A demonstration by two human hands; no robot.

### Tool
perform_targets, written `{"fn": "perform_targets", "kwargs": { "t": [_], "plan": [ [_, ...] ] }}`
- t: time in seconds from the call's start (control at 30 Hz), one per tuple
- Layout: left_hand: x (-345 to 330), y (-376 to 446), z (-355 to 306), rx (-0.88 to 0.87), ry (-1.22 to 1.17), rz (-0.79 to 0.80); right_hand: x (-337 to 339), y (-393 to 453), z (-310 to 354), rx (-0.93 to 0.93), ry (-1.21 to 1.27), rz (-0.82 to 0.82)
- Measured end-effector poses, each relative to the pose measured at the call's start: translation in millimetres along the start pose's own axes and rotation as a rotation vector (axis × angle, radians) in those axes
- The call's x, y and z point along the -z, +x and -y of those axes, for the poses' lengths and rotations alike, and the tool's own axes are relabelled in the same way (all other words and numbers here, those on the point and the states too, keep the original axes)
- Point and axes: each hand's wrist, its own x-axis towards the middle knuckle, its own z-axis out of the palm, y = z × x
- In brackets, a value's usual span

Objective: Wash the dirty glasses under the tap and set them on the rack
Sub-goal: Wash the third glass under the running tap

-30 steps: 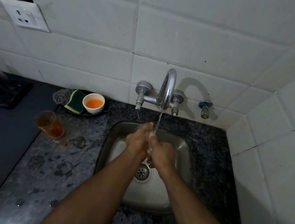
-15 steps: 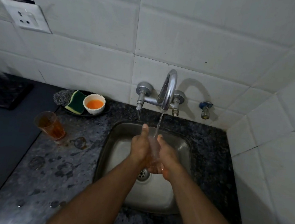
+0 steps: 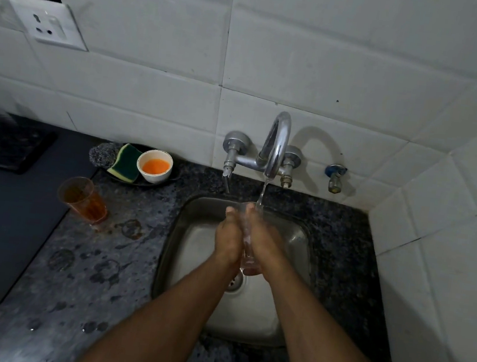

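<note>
Glass [image 3: 248,249] (clear) held between left hand [image 3: 228,241] and right hand [image 3: 265,245], both gripping it under tap [image 3: 276,143].

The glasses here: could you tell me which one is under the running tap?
The clear glass between both hands over the sink; the orange-stained glass stands untouched on the counter.

Dim white tiled walls [image 3: 320,70] meet a speckled dark granite counter [image 3: 83,282].

Sponge [image 3: 124,162] & bowl w/ orange liquid [image 3: 155,165]; wall socket [image 3: 47,22].
</note>
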Motion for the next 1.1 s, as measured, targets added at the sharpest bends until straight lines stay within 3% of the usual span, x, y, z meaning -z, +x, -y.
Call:
{"fn": "perform_targets", "kwargs": {
  "t": [0.1,0.27,0.4,0.5,0.67,0.83,1.0,1.1],
  "plan": [
    [-2.6,-6.5,-2.0,0.001,0.013,0.066,-1.9,-6.5,3.7,0.004,0.041,-0.071],
    [6.4,-5.2,-0.5,-0.04,-0.024,-0.019,-6.2,33.7,-19.8,-0.044,0.173,-0.063],
    [7.5,-8.1,-1.0,0.048,-0.055,0.034,-8.1,6.9,-3.6,0.018,0.096,-0.051],
    [6.2,-9.1,-10.9,0.089,-0.073,0.097,-6.2,-0.1,3.6,0.191,0.08,-0.166],
    [4.2,-12.0,-14.8,0.062,-0.081,0.106,-4.1,10.4,9.5,0.138,0.038,-0.175],
    [0.8,-14.1,-11.4,0.01,-0.007,0.172,-10.5,-0.2,7.7,0.217,-0.056,-0.245],
    [5.8,-11.7,-11.2,0.047,0.001,0.158,-8.4,7.7,-0.4,0.063,0.126,-0.14],
    [9.3,-10.8,-12.8,0.04,0.026,0.162,-10.5,4.0,-1.1,0.104,0.019,-0.114]
  ]
}}
